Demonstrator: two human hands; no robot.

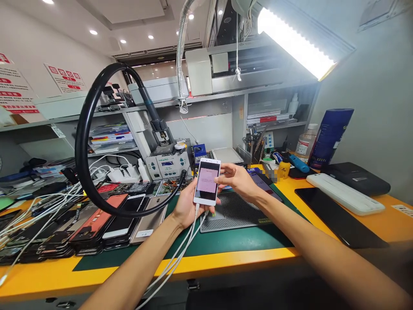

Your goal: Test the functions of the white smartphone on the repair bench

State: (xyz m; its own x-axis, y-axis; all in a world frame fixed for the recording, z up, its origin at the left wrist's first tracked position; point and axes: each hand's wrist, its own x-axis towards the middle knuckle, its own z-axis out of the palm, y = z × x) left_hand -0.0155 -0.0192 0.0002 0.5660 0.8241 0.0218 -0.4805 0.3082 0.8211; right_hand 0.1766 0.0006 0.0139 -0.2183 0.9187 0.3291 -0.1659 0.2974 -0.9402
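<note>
A white smartphone (208, 183) with a lit screen showing a pale pink panel is held upright in my left hand (184, 204), whose fingers wrap behind it. White cables (190, 241) run up to the phone's lower end and to the fingers beneath it. At the phone's right edge is my right hand (237, 178), thumb tip over the screen and fingers apart. Under the hands lies a perforated dark mat (241, 213) on a green work mat (226, 241). Another phone (263, 185) with a lit screen lies behind my right wrist.
Stacked phones (122, 221) and tangled white cables (61, 193) fill the left side. A black hose (82, 142) loops from the hot-air station (169, 163). A black flat panel (332, 215) and white oblong device (345, 193) lie right. A lamp (297, 43) shines overhead.
</note>
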